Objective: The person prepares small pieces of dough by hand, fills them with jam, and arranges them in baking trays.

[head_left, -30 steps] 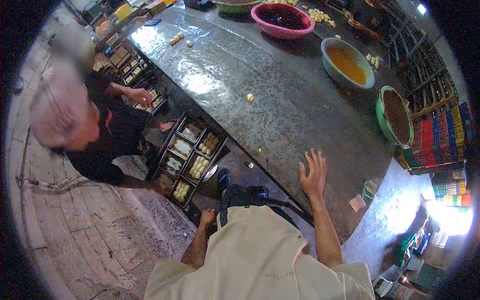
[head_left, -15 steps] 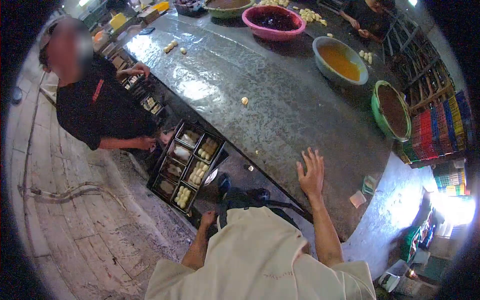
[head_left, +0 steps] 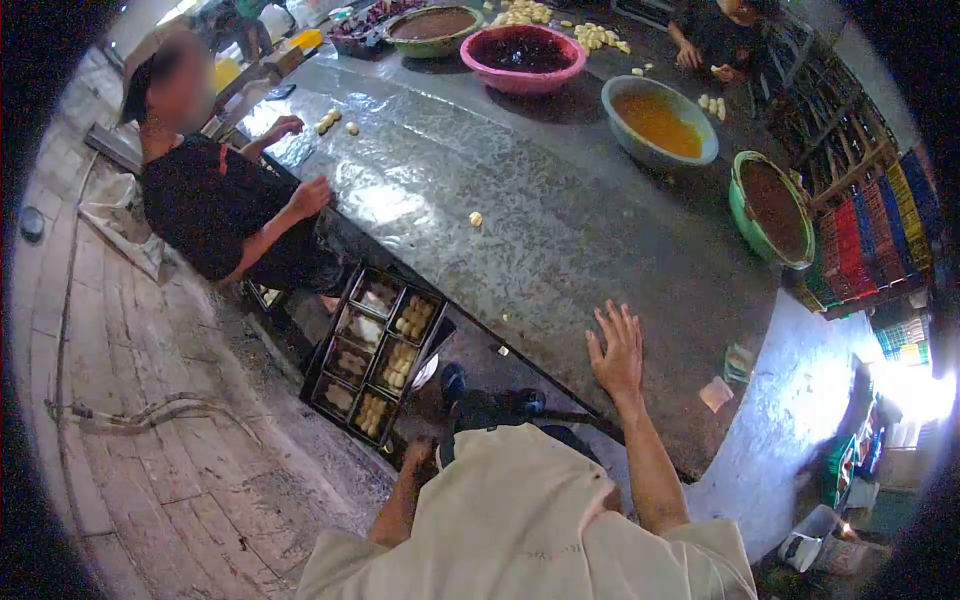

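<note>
My right hand [head_left: 616, 355] rests flat on the dark table top [head_left: 540, 270], its fingers stretched out and nothing under them that I can see. My left hand [head_left: 418, 456] hangs low by my side, below a black compartmented tray [head_left: 312, 392]; its fingers are too small and dark to make out. Pale dough balls [head_left: 398, 364] fill the right-hand compartments of the tray, while those on its left hold only a whitish or brown coating. A single dough piece [head_left: 475, 219] lies on the table beyond my right hand.
A co-worker [head_left: 230, 190] stands at the table's left edge, another person [head_left: 712, 45] at its far side. Basins include a pink one [head_left: 528, 80], a grey one with orange filling [head_left: 658, 152] and a green one [head_left: 743, 215]. Stacked crates [head_left: 870, 245] stand right.
The co-worker on the left has straightened up, and both of that person's hands are now higher, by the table edge. My right hand stays flat on the table. The view has shifted slightly.
</note>
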Demonstrator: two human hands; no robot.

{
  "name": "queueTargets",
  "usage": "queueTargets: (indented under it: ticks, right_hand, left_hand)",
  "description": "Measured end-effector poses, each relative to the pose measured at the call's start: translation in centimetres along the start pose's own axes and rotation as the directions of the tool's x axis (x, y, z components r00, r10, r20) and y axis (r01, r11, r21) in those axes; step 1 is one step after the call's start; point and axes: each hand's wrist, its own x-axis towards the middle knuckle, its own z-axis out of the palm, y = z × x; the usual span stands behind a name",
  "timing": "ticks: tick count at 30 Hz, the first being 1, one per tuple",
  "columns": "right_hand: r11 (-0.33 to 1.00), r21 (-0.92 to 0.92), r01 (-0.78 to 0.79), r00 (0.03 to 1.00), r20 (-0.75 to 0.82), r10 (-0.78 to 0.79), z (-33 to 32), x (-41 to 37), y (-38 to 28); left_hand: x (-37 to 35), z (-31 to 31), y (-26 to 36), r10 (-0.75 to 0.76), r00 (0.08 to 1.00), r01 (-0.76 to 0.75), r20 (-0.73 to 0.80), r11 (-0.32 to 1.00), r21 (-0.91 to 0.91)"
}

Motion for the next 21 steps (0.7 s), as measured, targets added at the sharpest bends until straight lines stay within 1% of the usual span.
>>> queueTargets:
  ticks: [3, 6, 7, 9, 13, 15, 17, 18, 19, 20, 21]
  right_hand:
    - [1.000, 0.008, -0.004, 1.000, 0.003, 0.004, -0.2, 0.0, -0.1]
    - [1.000, 0.017, 0.008, 0.999, -0.032, -0.007, 0.0, -0.1, 0.0]
    - [1.000, 0.022, 0.003, 1.000, -0.018, -0.003, -0.1, -0.1, 0.0]
    - [1.000, 0.029, -0.008, 1.000, -0.012, 0.008, -0.1, -0.1, 0.2]
    - [0.998, 0.061, 0.003, 1.000, -0.029, -0.002, 0.3, -0.1, 0.7]
    - [0.998, 0.048, -0.028, 0.999, -0.037, 0.030, 0.5, -0.5, 0.7]
    - [1.000, -0.014, 0.009, 0.999, -0.047, -0.009, 0.8, 0.1, 0.8]
    - [0.999, -0.033, -0.027, 0.997, -0.077, 0.025, -0.9, 1.7, 0.2]
    - [0.994, -0.096, 0.060, 0.954, 0.298, -0.029, -3.6, 3.8, -1.1]
    - [0.982, -0.109, 0.152, 0.767, 0.640, -0.047, -5.2, 5.0, -2.1]
    - [0.967, 0.101, 0.233, 0.793, 0.556, -0.249, -5.3, 5.3, -2.5]
  left_hand:
    - [-1.0, 0.1, 0.2, 0.103, 0.993, -0.088, -0.056, 0.971, 0.224]
    - [-1.8, -1.0, 0.9, 0.213, 0.973, -0.152, -0.088, 0.882, 0.447]
    - [-4.1, -2.0, 0.1, 0.217, 0.972, -0.153, -0.091, 0.878, 0.454]
    - [-4.7, -3.8, 2.2, 0.212, 0.967, -0.132, -0.138, 0.888, 0.440]
    - [-5.2, -6.5, 4.1, 0.216, 0.952, -0.109, -0.219, 0.903, 0.416]
    - [-5.1, -8.5, 6.6, 0.243, 0.941, -0.127, -0.236, 0.898, 0.421]
    - [-4.1, -10.3, 8.5, 0.298, 0.923, -0.168, -0.243, 0.881, 0.443]
    - [-3.6, -11.9, 10.9, 0.333, 0.909, -0.195, -0.249, 0.870, 0.453]
    - [-3.0, -13.2, 13.1, 0.366, 0.895, -0.220, -0.254, 0.858, 0.463]
    - [-3.0, -14.2, 15.0, 0.396, 0.883, -0.245, -0.252, 0.847, 0.473]
    - [-2.7, -14.6, 16.4, 0.421, 0.873, -0.268, -0.246, 0.836, 0.479]
